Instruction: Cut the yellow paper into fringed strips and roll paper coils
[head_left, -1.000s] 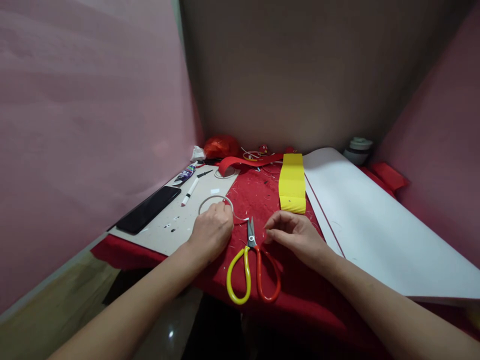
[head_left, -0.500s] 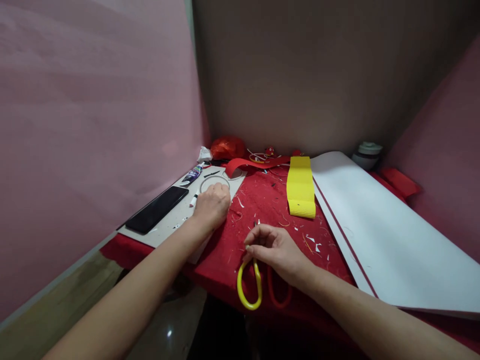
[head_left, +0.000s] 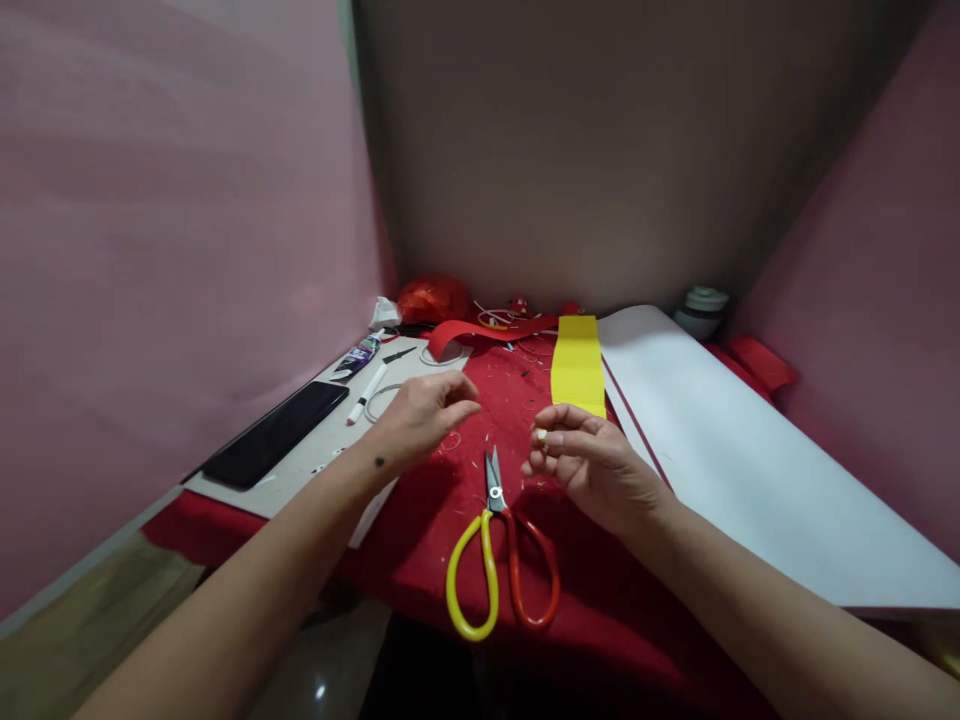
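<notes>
My right hand (head_left: 592, 460) pinches a small pale yellowish piece (head_left: 541, 436) between thumb and fingertips; it is too small to name. To its left, my left hand (head_left: 426, 415) hovers over the table edge of the grey board, thumb and fingers slightly apart, with nothing visible between them. A pair of scissors (head_left: 495, 494) with one yellow and one red handle lies on the red cloth (head_left: 427, 540) between my forearms, blades a little parted and pointing away. A thin grey ring (head_left: 381, 402) is partly hidden behind my left hand.
On the grey board (head_left: 285, 492) at left are a black phone (head_left: 276, 435), a white marker (head_left: 367, 394) and a purple tube (head_left: 358, 357). Behind lie a red strip (head_left: 487, 330) and a yellow corrugated strip (head_left: 577, 362). A large white sheet (head_left: 742, 460) covers the right. Scraps litter the cloth.
My left hand has lifted from beside the ring and its fingers have loosened. The scissors, earlier under my right hand, now lie free; that hand has moved up and right, showing the small piece.
</notes>
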